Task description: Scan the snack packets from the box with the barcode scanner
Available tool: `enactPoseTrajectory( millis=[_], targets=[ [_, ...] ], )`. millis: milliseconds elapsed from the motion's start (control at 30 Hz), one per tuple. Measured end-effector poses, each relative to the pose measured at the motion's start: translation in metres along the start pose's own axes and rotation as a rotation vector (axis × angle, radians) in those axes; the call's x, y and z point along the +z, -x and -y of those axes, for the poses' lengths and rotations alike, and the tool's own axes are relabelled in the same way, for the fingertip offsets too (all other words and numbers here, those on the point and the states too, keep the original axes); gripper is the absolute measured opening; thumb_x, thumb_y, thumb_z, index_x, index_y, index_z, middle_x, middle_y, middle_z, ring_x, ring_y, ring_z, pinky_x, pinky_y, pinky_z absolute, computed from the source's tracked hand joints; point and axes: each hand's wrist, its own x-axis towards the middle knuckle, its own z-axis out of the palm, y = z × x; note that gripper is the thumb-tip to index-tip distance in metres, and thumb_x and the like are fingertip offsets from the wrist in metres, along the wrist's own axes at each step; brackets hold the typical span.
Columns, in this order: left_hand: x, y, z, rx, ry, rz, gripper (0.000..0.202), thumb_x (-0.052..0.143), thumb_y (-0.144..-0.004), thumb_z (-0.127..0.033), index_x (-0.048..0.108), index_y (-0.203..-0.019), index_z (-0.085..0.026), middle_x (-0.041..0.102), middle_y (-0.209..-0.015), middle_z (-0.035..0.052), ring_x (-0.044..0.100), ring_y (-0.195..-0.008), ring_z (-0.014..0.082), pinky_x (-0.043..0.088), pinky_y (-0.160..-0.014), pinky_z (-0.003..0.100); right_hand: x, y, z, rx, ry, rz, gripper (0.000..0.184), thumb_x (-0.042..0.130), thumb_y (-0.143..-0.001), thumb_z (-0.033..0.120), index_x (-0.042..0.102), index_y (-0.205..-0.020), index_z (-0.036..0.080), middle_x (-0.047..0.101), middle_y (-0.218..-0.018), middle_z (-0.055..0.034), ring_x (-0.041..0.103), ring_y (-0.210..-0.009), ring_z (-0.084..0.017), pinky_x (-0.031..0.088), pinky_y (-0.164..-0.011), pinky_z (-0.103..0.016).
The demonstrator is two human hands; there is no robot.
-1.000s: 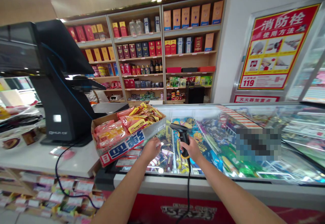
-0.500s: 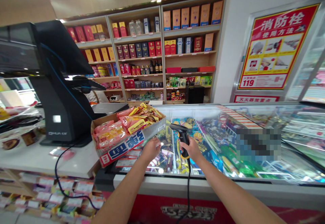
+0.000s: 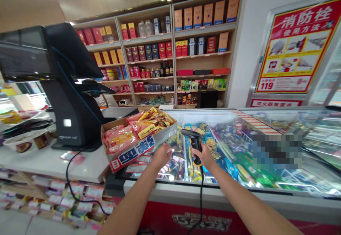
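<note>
The right hand (image 3: 204,157) firmly grips the handle of a light, stiff barcode scanner (image 3: 195,142); the left hand (image 3: 162,156), curled beside a cardboard box (image 3: 133,153) of soft packets (image 3: 119,139), may hold something unseen.

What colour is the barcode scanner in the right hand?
Black: the handheld barcode scanner in the right hand shows best in the head view.

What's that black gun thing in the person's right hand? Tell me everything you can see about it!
It's a handheld barcode scanner that looks like black plastic. It's shaped like a pistol, with a wide head on top pointing forward and to the left, and a thick handle below. The person's right hand wraps around the handle. A black cord hangs from the handle's bottom end, down past the front of the glass-topped freezer. The scanner is above the glass, but I can't tell whether it touches it.
</note>
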Motion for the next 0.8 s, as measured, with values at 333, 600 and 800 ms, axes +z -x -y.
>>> enactPoseTrajectory(
  millis=[333,600,800],
  targets=[
    [-0.023,0.003,-0.020,0.119,0.047,-0.185,0.019,0.051,-0.088,-0.024,0.068,-0.087,-0.019,0.067,-0.095,0.0079,0.063,-0.088,0.0178,0.050,-0.081,0.029,0.002,0.002,0.008,0.028,-0.101,-0.002,0.027,0.062,-0.077,0.044,0.052,-0.082,0.019,0.060,-0.052,0.0019,0.054,-0.044,-0.015,0.044,-0.048,-0.029],
    [-0.134,-0.009,0.002,-0.458,-0.513,-0.350,0.025,0.056,-0.082,-0.035,0.067,-0.093,-0.016,0.067,-0.103,0.0149,0.061,-0.104,0.0303,0.046,-0.090,0.040,0.000,0.002,0.019,0.098,-0.362,-0.089,0.036,0.072,-0.068,0.047,0.052,-0.080,0.019,0.062,-0.059,0.0008,0.055,-0.044,-0.014,0.045,-0.044,-0.028],
    [-0.151,-0.018,0.015,-0.493,-0.432,-0.210,0.015,0.049,-0.084,-0.024,0.061,-0.082,-0.016,0.068,-0.091,0.0131,0.064,-0.092,0.0255,0.046,-0.082,0.033,0.003,0.004,0.028,0.133,-0.407,-0.048,0.041,0.075,-0.065,0.047,0.051,-0.084,0.020,0.065,-0.069,-0.0011,0.057,-0.045,-0.015,0.046,-0.043,-0.028]
  ],
)
